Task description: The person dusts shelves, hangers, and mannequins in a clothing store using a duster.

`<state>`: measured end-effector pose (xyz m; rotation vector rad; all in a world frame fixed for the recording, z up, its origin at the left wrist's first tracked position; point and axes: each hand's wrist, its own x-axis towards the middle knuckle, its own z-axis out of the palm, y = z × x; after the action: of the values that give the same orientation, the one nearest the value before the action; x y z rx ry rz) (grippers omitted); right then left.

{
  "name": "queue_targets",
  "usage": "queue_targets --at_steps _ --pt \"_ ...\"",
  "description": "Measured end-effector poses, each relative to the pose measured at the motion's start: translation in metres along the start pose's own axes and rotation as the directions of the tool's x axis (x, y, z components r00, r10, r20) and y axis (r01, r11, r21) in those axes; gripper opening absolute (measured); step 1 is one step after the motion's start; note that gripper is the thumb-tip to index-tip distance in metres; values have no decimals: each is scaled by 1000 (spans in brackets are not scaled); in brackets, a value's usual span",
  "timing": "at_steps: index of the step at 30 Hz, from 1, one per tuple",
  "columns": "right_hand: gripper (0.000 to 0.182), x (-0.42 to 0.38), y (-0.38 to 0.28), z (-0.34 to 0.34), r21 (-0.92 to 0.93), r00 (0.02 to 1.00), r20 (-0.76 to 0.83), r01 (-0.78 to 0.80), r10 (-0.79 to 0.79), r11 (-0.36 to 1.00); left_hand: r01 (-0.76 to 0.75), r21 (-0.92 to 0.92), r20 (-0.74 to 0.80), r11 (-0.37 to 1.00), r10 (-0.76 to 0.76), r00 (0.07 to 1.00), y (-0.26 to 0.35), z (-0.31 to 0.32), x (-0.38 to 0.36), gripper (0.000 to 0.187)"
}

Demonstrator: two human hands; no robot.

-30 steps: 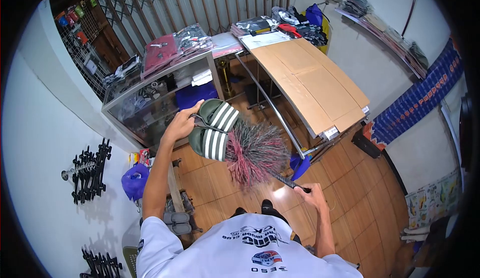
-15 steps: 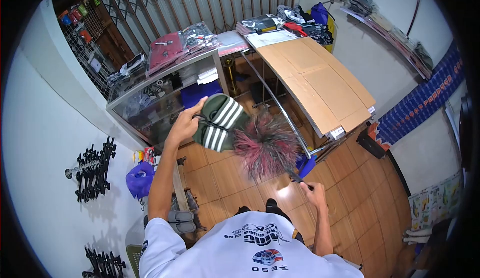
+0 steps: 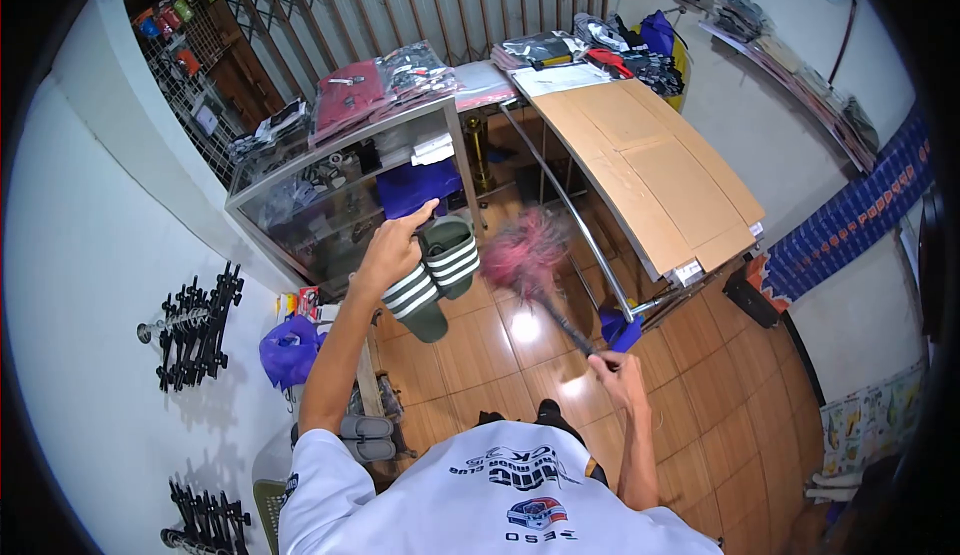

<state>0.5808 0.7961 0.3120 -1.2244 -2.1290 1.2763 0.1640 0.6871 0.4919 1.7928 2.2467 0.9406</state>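
Sandals grasped by left hand now hang turned mid-frame, apart from duster grasped by right hand; brushing seems interrupted.

Wrapped red pkg. lies atop glass cab.

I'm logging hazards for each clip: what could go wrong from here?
The left hand alone holds both slippers above the floor, so one could slip and drop. The duster in the right hand is blurred, apparently moving, beside the metal rail, so it might knock that.
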Motion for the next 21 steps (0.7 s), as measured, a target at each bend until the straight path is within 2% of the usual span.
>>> queue_targets --at_steps 1,2,3,4,5,6,7,8,9,10,12,13,14,17,18,20,21 --pt "28 -3 -16 -8 84 979 203 -16 -1 996 80 102 -22 992 -78 997 9 -1 0 71" --pt "28 -4 -23 -8 86 978 207 -17 -1 996 159 200 -47 967 -152 987 14 -2 -1 73" --pt "28 -4 -29 -8 73 981 194 2 -16 997 119 218 -148 969 -87 985 14 -1 -1 75" --pt "28 -2 -34 -7 58 982 185 21 -32 998 122 218 -150 968 -90 984 15 -2 0 75" --pt "26 1 -40 -4 21 994 45 101 -102 995 137 200 -179 970 -101 979 15 -4 0 73" --pt "26 1 -48 -3 21 993 56 105 -106 994 152 182 -210 971 -113 971 17 -9 0 71" --pt "26 -1 -58 -3 122 996 62 63 -71 991 92 128 -254 987 -57 966 6 -6 1 67" --pt "26 1 -63 -4 221 997 69 23 -39 975 98 131 -263 987 -61 963 3 -8 2 67" --pt "26 1 -66 -4 142 984 147 83 -104 986 133 149 -255 980 -92 963 1 -11 2 63" --pt "26 1 -69 -3 147 983 152 82 -105 986 167 167 -240 972 -124 963 0 -13 0 60" --pt "26 2 -84 -8 5 976 114 188 -188 982 159 145 -237 977 -121 964 -2 -12 -4 58" --pt "26 3 -97 -7 93 989 -19 145 -144 985 151 120 -239 981 -119 964 -4 -12 -5 55" --pt "26 3 -95 -7 93 989 -15 146 -145 985 154 120 -240 981 -122 963 -7 -10 -6 55" --pt "27 8 -81 -10 86 977 147 141 -152 986 290 106 -237 951 -259 936 -14 -6 -5 48" --pt "27 8 -80 -13 86 978 143 141 -152 986 286 106 -237 952 -255 937 -21 -4 -5 48" --pt "28 4 -78 -17 -191 973 194 160 -123 968 192 58 -305 980 -166 938 -42 2 -4 46" --pt "28 7 -59 -10 -185 989 49 144 -137 972 193 57 -306 980 -167 937 -42 2 -4 46"
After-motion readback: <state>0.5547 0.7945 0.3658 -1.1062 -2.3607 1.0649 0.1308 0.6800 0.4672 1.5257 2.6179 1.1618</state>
